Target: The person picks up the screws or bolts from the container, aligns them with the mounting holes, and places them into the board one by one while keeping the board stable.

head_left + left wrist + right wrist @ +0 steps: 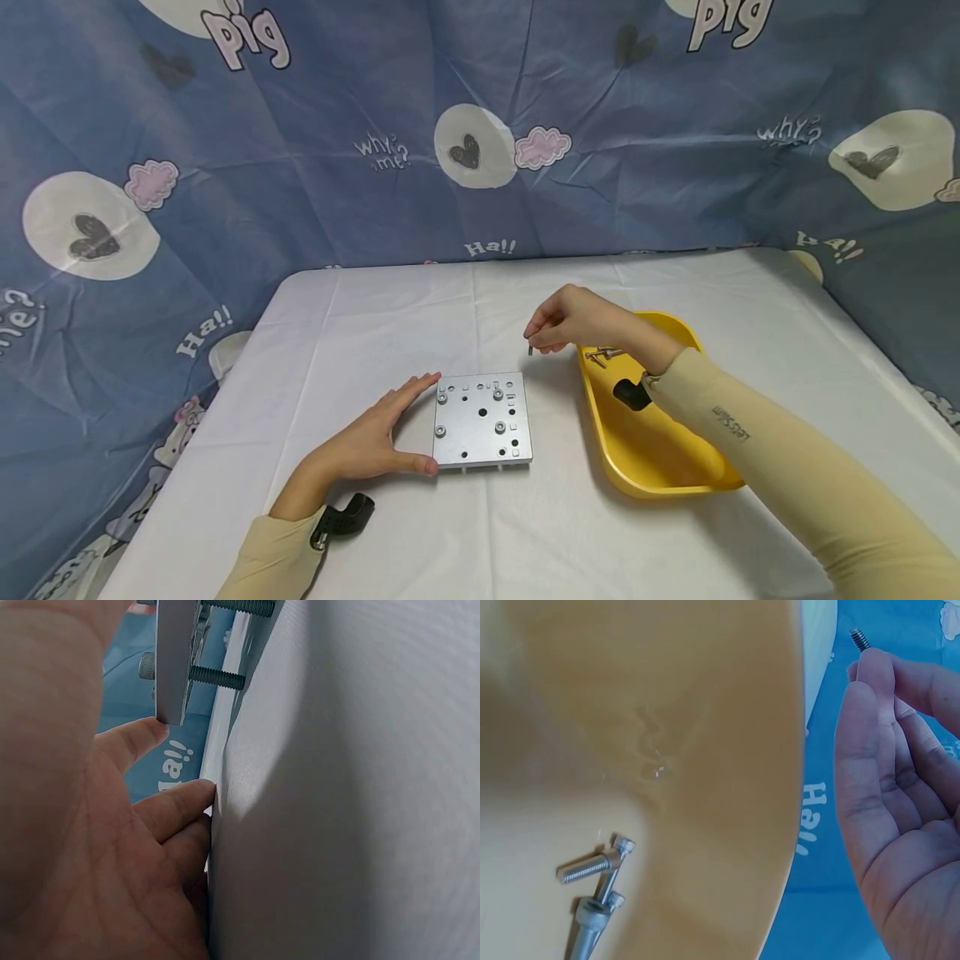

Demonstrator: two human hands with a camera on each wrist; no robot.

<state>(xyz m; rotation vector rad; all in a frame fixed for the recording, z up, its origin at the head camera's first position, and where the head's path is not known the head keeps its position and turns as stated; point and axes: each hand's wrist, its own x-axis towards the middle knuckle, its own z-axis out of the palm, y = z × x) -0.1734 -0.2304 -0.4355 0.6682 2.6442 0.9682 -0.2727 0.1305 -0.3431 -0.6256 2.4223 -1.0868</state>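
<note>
A square silvery metal plate (474,435) with several holes lies on the white table, raised on socket head screws. Screw heads (500,427) show on its top, and a threaded shank (217,677) sticks out below in the left wrist view. My left hand (360,446) spreads along the plate's left side, with thumb and index finger at its corners. Between thumb and fingertips my right hand (576,321) pinches a small screw (860,640), thread end showing and head hidden. That hand is above the table, between the plate and a yellow tray (611,475).
Several loose socket head screws (592,868) lie in the tray's far left part. My right forearm passes over the tray. Black wrist cameras (349,515) sit at both wrists. A blue printed cloth (480,221) hangs behind the table's far edge.
</note>
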